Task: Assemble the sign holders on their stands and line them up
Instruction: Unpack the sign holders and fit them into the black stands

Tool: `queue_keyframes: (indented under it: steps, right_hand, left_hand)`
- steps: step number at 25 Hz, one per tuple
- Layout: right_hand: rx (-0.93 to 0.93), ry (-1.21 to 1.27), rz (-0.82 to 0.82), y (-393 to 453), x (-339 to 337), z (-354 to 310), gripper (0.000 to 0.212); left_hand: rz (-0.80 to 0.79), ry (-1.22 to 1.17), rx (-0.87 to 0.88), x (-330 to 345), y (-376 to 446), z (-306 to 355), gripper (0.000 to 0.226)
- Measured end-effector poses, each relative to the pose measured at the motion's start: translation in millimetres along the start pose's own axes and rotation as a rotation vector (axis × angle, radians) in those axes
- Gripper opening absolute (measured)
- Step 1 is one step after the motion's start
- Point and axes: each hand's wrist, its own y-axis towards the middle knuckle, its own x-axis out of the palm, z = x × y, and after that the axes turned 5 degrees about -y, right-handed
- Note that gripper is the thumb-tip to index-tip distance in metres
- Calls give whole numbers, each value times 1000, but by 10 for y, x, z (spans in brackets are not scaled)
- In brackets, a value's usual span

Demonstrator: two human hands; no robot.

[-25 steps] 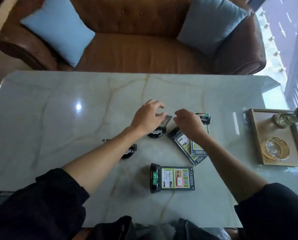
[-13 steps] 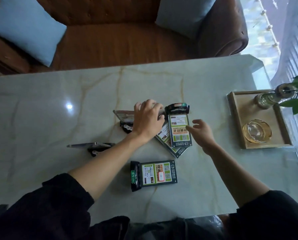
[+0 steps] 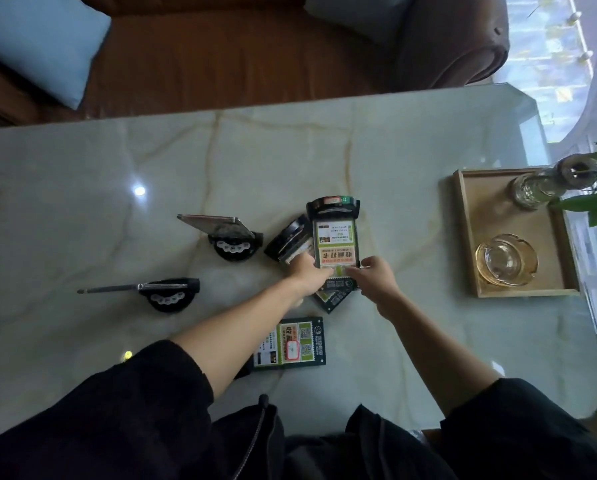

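Both hands meet at the near end of a green-and-white sign holder [image 3: 334, 239] lying flat mid-table, its black stand at the far end. My left hand [image 3: 305, 275] pinches its near left corner; my right hand [image 3: 373, 277] pinches the near right corner. Under it lies another sign holder [image 3: 333, 299], with a black stand [image 3: 287, 239] showing on the left. A third sign holder [image 3: 292, 342] lies flat near me, partly behind my left forearm. Two assembled sign holders stand upright on the left: one further back [image 3: 226, 233] and one nearer [image 3: 165, 292].
A wooden tray [image 3: 463, 237] at the right holds a glass ashtray [image 3: 506, 259] and a glass vase with a green plant [image 3: 546, 183]. A brown leather sofa [image 3: 241, 53] with blue cushions runs behind the marble table [image 3: 82, 209].
My left hand let go of the upright sign holder at the back and moved right. Both hands now grip the near end of the flat sign holder. The camera shifted closer.
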Motion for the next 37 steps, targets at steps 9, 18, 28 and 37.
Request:
queue_keyframes:
  steps: [9, 18, 28, 37]
  right_hand:
    - [-128, 172, 14, 54, -638, -427, 16]
    - [-212, 438, 19, 116, -1047, -1230, 15]
    - [-271, 471, -94, 132, -971, -1217, 55]
    - [-110, 381, -115, -215, -370, -679, 33]
  left_hand:
    - [43, -179, 6, -78, 93, 335, 27]
    - [93, -605, 121, -385, 106, 1156, 13]
    - [-8, -480, 172, -653, 119, 877, 21]
    - [-111, 161, 177, -689, -157, -266, 35]
